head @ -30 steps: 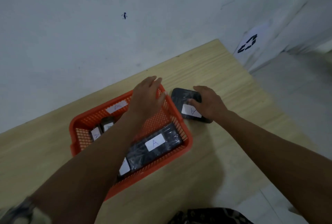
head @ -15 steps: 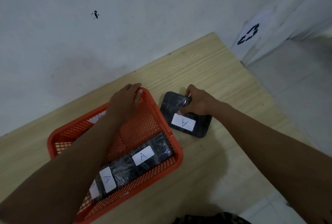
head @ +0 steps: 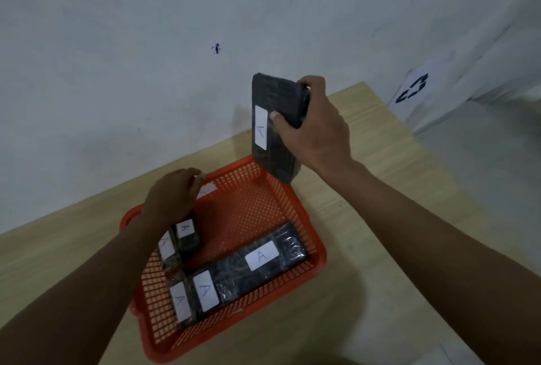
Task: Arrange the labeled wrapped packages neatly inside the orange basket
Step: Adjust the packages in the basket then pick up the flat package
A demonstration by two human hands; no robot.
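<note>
The black package was lying flat on the table beside the orange basket a moment ago. Now the right hand has lifted it and grips it standing on end, just above the basket's far corner. Its long side points up and down, and its bottom tip hangs near the basket's far rim. The bare spot in the middle of the basket lies below it and toward the person, so the right hand is the one to lower it in. The left hand is curled at the basket's far wall over a small white label; I cannot tell if it grips anything. Every label reads "A", also on the long package and the small packages in the basket.
</note>
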